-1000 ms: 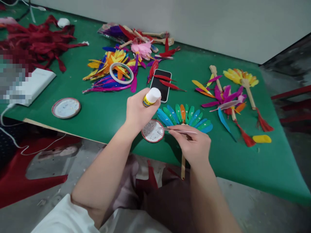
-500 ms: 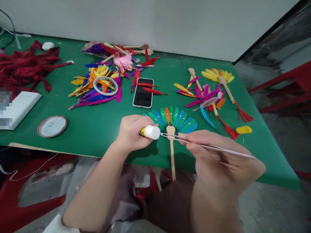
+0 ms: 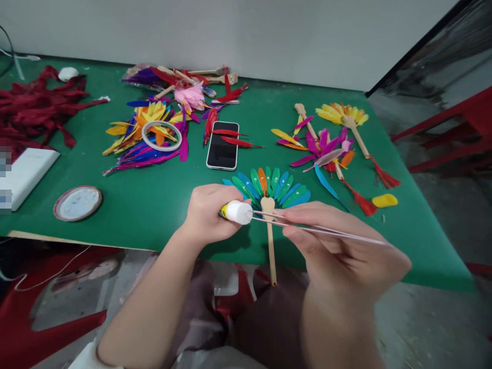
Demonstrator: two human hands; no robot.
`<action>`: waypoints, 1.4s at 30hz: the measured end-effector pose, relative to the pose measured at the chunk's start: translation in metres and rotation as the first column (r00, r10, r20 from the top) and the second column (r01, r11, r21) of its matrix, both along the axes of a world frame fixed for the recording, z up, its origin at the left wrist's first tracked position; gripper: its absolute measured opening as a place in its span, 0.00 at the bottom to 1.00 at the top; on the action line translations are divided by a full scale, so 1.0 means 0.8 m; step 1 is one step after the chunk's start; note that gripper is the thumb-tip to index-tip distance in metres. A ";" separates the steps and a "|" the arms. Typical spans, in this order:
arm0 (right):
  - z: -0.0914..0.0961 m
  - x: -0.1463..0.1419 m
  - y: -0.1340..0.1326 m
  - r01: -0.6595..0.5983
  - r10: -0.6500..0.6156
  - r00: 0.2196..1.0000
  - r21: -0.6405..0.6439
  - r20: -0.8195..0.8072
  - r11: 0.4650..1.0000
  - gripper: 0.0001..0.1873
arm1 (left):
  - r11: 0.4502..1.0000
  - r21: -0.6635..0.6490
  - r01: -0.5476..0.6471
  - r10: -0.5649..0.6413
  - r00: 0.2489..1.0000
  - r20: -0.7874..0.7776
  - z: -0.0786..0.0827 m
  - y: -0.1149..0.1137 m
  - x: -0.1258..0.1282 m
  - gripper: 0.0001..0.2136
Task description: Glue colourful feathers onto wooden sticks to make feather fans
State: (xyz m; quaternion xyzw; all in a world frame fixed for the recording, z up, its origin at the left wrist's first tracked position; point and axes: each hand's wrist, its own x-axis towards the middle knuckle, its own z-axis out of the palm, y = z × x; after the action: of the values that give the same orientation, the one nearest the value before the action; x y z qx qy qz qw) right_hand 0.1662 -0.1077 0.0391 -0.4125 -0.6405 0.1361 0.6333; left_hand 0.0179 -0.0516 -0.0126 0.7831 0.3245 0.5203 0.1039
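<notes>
My left hand (image 3: pixel 209 212) is closed around a glue stick (image 3: pixel 238 212) with a yellow label, its white end pointing to the right. Pinched between the thumb and fingers of my right hand (image 3: pixel 346 256) are slim metal tweezers (image 3: pixel 346 234). Their tips reach the white end of the glue stick; whether something small sits between them I cannot make out. Just behind both hands lies a small feather fan (image 3: pixel 268 204) with a wooden handle. Its blue and green feathers, with one orange feather, bear small pale dots, and my hands partly cover its lower edges.
A phone (image 3: pixel 223 154) with red feathers across it lies behind the fan. Left are a tape roll (image 3: pixel 144 134) on loose feathers, a round lid (image 3: pixel 78 203) and dark red strips (image 3: pixel 34 110). Right are a yellow fan (image 3: pixel 348 117), magenta feathers (image 3: pixel 325 146) and a yellow cap (image 3: pixel 384 200).
The tweezers have moved left relative to the glue stick, their tips now at its white end. The whole view has shifted slightly; the glue stick is still in my left hand.
</notes>
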 end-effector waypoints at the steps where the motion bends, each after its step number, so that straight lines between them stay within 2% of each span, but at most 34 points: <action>1: 0.000 0.000 0.000 0.000 0.001 1.000 0.009 -0.006 1.000 0.14 | 1.000 0.001 0.001 -0.001 1.000 0.005 0.000 0.000 0.000 0.09; 5: 0.000 -0.001 -0.001 0.012 -0.012 1.000 0.034 -0.010 0.999 0.15 | 1.000 0.004 0.000 0.000 1.000 0.012 0.000 0.000 -0.001 0.09; 19: -0.001 -0.003 -0.004 0.006 -0.007 1.000 -0.029 -0.020 1.000 0.14 | 1.000 0.001 0.005 -0.005 1.000 -0.002 0.000 0.000 -0.001 0.09; 36: -0.002 -0.006 -0.001 0.063 -0.063 0.998 0.013 -0.010 0.998 0.10 | 1.000 -0.005 0.008 -0.008 1.000 -0.004 0.000 -0.001 -0.001 0.08; 42: -0.003 -0.004 -0.002 0.042 -0.042 0.999 0.014 0.004 0.999 0.13 | 1.000 -0.003 0.010 -0.010 1.000 -0.001 0.002 -0.001 -0.001 0.09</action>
State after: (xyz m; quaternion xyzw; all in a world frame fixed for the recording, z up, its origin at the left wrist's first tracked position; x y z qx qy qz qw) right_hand 0.1633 -0.1093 0.0370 -0.4218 -0.6339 0.1175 0.6376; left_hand 0.0170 -0.0520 -0.0113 0.7848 0.3212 0.5190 0.1075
